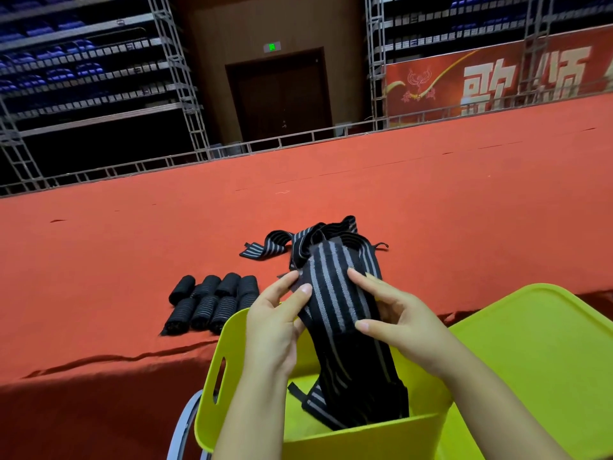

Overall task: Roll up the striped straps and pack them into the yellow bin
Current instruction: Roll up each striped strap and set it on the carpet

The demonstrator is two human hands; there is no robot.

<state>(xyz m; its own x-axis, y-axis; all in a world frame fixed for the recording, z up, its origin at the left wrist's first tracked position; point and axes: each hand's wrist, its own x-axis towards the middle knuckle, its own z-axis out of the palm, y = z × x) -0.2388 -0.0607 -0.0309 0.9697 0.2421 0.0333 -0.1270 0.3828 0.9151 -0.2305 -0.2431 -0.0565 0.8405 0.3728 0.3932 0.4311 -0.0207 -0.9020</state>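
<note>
A black strap with grey stripes (335,293) is held up above the yellow bin (212,370). My left hand (275,327) pinches its left edge near the top. My right hand (394,323) grips its right side, thumb on the front. The strap's lower end hangs down into the bin. Beyond it, a loose heap of unrolled striped straps (298,244) lies on the red cloth. Several rolled straps (212,302) sit in two rows to the left of the bin.
A yellow lid (537,356) lies to the right of the bin. The red-covered table (132,247) stretches wide to a metal rail at its far edge. A grey curved chair edge (180,426) shows at the lower left.
</note>
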